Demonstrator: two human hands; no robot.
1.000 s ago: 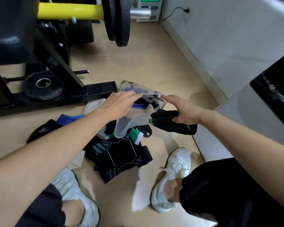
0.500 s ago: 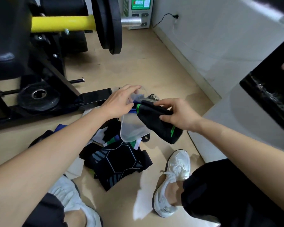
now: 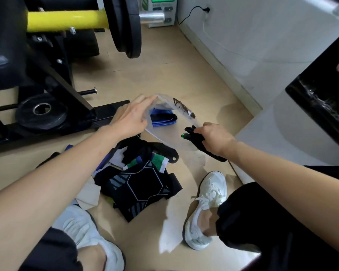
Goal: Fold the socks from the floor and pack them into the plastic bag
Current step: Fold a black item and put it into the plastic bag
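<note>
My left hand (image 3: pixel 132 118) holds the upper edge of a clear plastic bag (image 3: pixel 170 137) above the floor. A folded blue and black sock (image 3: pixel 163 119) shows through the bag. My right hand (image 3: pixel 213 140) grips a folded black sock with green stripes (image 3: pixel 196 139) at the bag's right side; whether the sock is inside the bag I cannot tell. A pile of loose socks (image 3: pixel 137 173), black, white, green and blue, lies on the floor below the bag, between my feet.
A black weight rack with a yellow bar (image 3: pixel 65 21) and weight plates (image 3: pixel 129 26) stands at the left. A small plate (image 3: pixel 41 112) lies on its base. White wall and a white ledge (image 3: pixel 282 137) close the right. My white shoes (image 3: pixel 205 208) rest on the tan floor.
My right hand has carried the black and green sock down and to the right edge of the bag. My left hand has lifted the bag's edge, and the bag hangs wider.
</note>
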